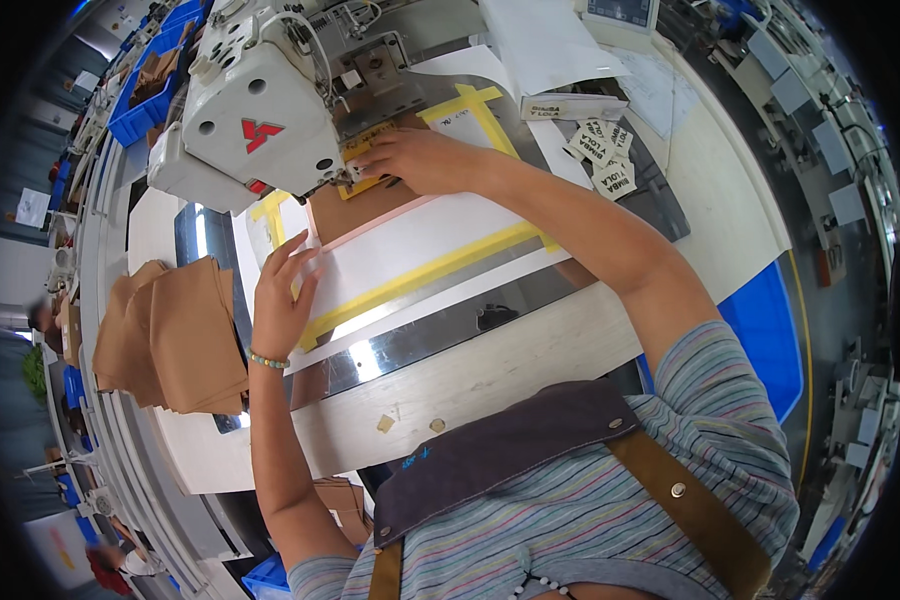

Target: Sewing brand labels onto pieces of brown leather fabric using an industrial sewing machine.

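My right hand (420, 160) lies over a small yellow frame (362, 188) beside the sewing machine head (255, 110), its fingers stretched out to the left. Beneath that frame is a flat brown piece (375, 212) with a pale pink edge. My left hand (286, 295), wearing a beaded bracelet, is at the near left corner of the piece, fingers apart and holding nothing. The brown piece rests on a white sheet (410, 262) bordered with yellow tape. The machine head hides the needle area and part of the frame.
To the left lies a stack of brown pieces (175, 335). Loose pale printed labels (605, 150) sit at the right, near a white narrow box (573, 106). A blue bin (765, 335) stands beside the table. A dark small object (495, 316) lies on the metal plate.
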